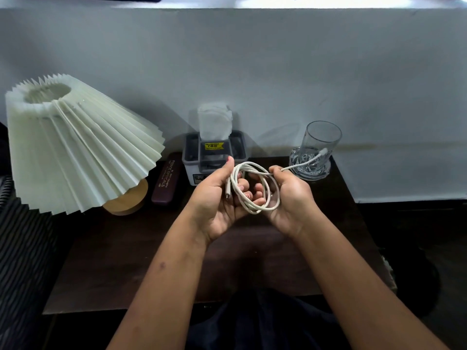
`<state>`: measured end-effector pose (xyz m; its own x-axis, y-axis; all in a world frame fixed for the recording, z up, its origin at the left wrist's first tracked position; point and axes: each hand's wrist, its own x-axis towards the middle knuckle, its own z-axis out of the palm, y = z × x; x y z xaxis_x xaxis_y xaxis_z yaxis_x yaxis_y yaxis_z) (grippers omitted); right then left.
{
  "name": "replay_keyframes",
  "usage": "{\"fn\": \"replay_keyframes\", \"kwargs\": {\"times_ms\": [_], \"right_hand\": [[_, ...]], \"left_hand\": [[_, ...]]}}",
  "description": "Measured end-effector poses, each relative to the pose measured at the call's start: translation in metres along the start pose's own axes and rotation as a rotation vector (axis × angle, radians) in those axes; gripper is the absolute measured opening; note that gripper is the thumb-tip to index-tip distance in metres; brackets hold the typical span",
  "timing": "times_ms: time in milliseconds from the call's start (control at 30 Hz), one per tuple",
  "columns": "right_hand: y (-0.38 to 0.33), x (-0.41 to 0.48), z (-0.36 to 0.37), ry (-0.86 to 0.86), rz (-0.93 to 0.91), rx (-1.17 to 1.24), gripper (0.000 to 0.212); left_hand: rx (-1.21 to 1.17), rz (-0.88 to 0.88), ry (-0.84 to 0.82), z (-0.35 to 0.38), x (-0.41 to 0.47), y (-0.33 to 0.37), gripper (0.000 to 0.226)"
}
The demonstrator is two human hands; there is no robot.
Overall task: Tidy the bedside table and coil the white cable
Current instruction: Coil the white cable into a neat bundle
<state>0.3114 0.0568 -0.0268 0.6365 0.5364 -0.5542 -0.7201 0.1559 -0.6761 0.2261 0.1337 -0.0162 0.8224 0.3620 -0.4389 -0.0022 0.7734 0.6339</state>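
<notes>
The white cable (262,205) is wound into a few loose loops above the dark bedside table (113,248). My left hand (217,200) grips the loops at their left side, thumb up, with one plug end hanging by the palm. My right hand (290,198) pinches the cable at the right of the coil. From that pinch a short free tail runs up and right, and its plug lies in front of the glass (322,137).
A pleated white lamp (75,145) on a wooden base stands tilted at the left. A maroon glasses case (166,183) lies beside it. A grey tissue holder (214,152) stands at the back. The glass stands on a cut-glass coaster (308,170) at the back right.
</notes>
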Motion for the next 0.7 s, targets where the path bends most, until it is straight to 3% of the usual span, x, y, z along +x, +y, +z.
{"fn": "replay_keyframes", "kwargs": {"times_ms": [167,400,633,700], "right_hand": [[-0.001,0.002,-0.003,0.154,-0.251,-0.277,0.030],[0.005,0.010,-0.003,0.370,-0.595,-0.554,0.032],[-0.003,0.013,-0.010,0.364,-0.669,-0.511,0.037],[-0.006,0.011,-0.011,0.291,-0.663,-0.459,0.038]], "left_hand": [[0.098,-0.030,0.007,0.003,0.001,-0.005,0.035],[0.029,-0.022,-0.130,0.012,0.000,-0.014,0.027],[0.017,0.033,-0.133,0.013,-0.001,-0.013,0.024],[0.040,0.040,-0.094,0.011,0.001,-0.012,0.024]]}}
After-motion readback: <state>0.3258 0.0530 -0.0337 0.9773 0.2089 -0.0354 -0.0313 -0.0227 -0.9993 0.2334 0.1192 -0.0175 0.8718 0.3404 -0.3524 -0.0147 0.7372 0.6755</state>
